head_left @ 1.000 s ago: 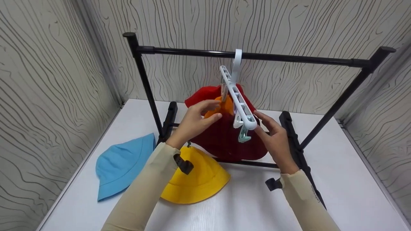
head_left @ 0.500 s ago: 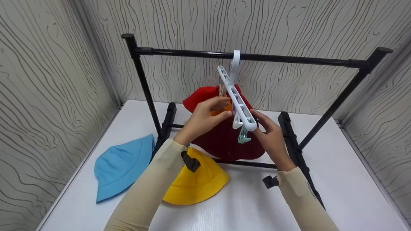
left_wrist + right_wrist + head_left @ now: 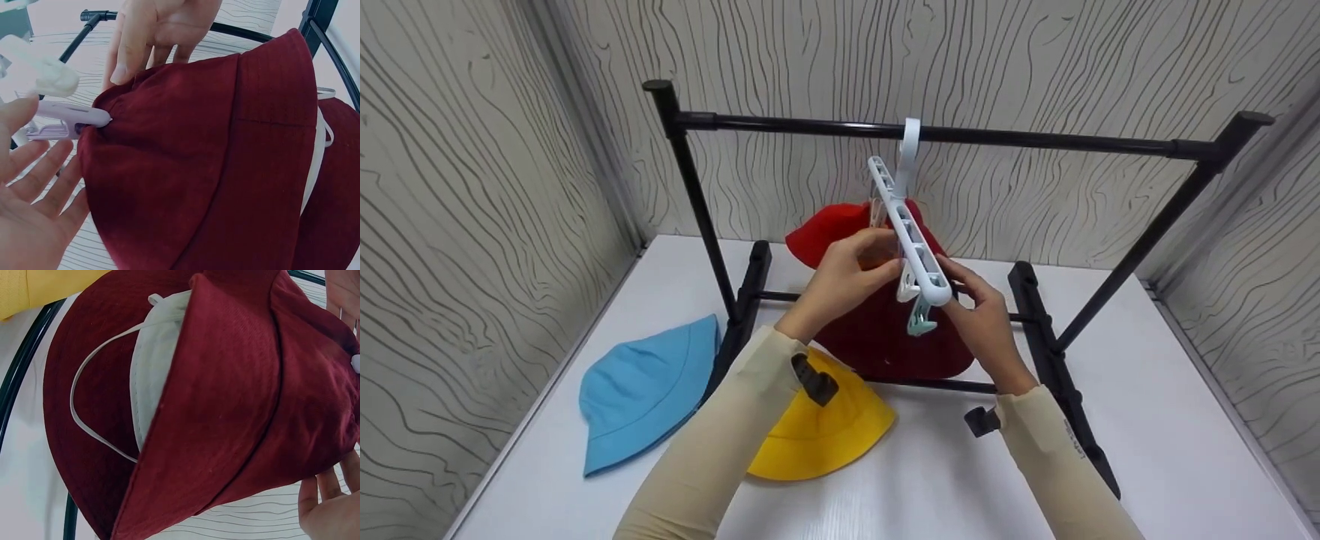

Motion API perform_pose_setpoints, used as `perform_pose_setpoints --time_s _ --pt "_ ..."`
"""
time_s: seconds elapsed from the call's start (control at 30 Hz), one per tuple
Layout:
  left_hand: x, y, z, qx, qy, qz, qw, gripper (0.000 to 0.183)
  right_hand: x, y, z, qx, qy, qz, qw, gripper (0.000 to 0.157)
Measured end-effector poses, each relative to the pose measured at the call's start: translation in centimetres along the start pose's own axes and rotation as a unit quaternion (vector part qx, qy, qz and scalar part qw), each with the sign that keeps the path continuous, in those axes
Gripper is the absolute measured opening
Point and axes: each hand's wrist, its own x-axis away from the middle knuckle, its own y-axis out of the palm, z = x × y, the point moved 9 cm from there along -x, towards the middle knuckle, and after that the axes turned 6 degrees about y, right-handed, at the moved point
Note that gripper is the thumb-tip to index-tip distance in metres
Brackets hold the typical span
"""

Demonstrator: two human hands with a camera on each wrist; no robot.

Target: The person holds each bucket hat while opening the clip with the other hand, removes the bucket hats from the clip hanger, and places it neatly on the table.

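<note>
A maroon bucket hat (image 3: 889, 345) hangs under a pale hanger (image 3: 911, 240) with clips. In the left wrist view, a lilac clip (image 3: 67, 116) has its tip at the hat's gathered crown. My left hand (image 3: 847, 281) is around that clip, thumb and fingers apart, fingers fairly straight; I see no firm pinch. My right hand (image 3: 986, 322) touches the crown's other side with extended fingers (image 3: 320, 489). A pale lining and thin white cord (image 3: 84, 422) show inside the hat. Near the hanger's front end hang a white clip (image 3: 907, 285) and a mint clip (image 3: 920, 319).
The hanger hooks over the top bar (image 3: 1035, 139) of a black rack. Behind the maroon hat hangs a red hat (image 3: 825, 231), with some orange beside it. A yellow hat (image 3: 825, 442) and a blue hat (image 3: 649, 394) lie on the white table (image 3: 1170, 420).
My left hand has moved right and inward to the hanger's clips. The right hand has shifted slightly left, staying against the hat, and the hanger's front end has swung slightly left.
</note>
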Motion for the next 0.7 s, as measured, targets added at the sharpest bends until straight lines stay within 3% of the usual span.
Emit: perform_pose_setpoints --time_s 0.27,0.7 --pt "-0.12 -0.10 -0.14 0.008 -0.023 0.036 0.9991 0.034 -0.10 0.28 0.17 0.000 0.011 0.010 1.000 0.044" --pt "-0.21 -0.17 -0.27 0.018 -0.026 0.067 0.9972 0.030 -0.23 0.66 -0.68 -0.008 -0.021 0.022 1.000 0.035"
